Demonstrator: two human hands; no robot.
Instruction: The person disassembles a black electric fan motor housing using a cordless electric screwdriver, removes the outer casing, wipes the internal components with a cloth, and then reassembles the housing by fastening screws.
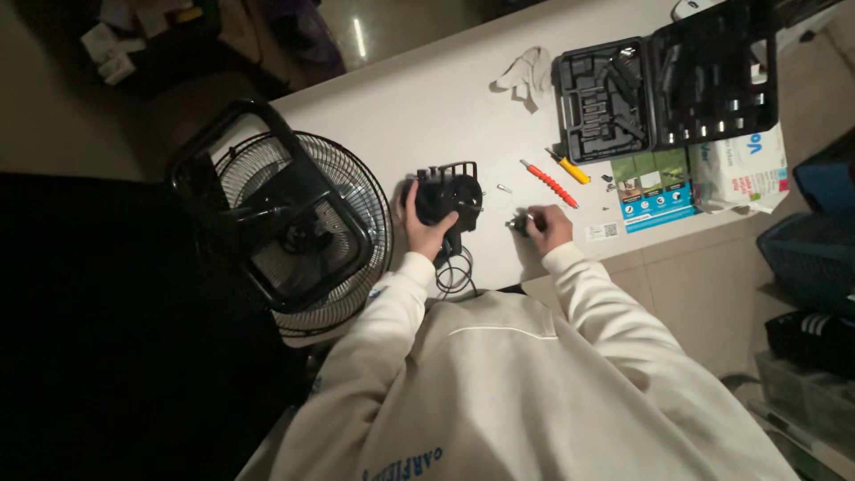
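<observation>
Closest to us, the left hand [426, 224] was wrapped around a black motor housing [448, 194] on the white table [427, 107], fingers closed on its lower edge. The right hand [545, 227] was pinched narrowly on a small dark part [517, 223] just beside it — too small to identify. We judged the housing rigid and moderately heavy, its slotted plastic shell fragile at the ribs; the solid body looked the safer place to grip. A black cord [456, 272] coiled below it at the table edge and could snag.

To the left stood a black floor fan [294, 223], its wire grille touching the table edge, near the left forearm. Beyond the hands lay a small screw [504, 188], a red screwdriver [549, 183] and a yellow tool [574, 170]. Farther off — an open black tool case [668, 85], a printed leaflet [655, 191], a white carton [744, 169] and a white cloth [527, 73].
</observation>
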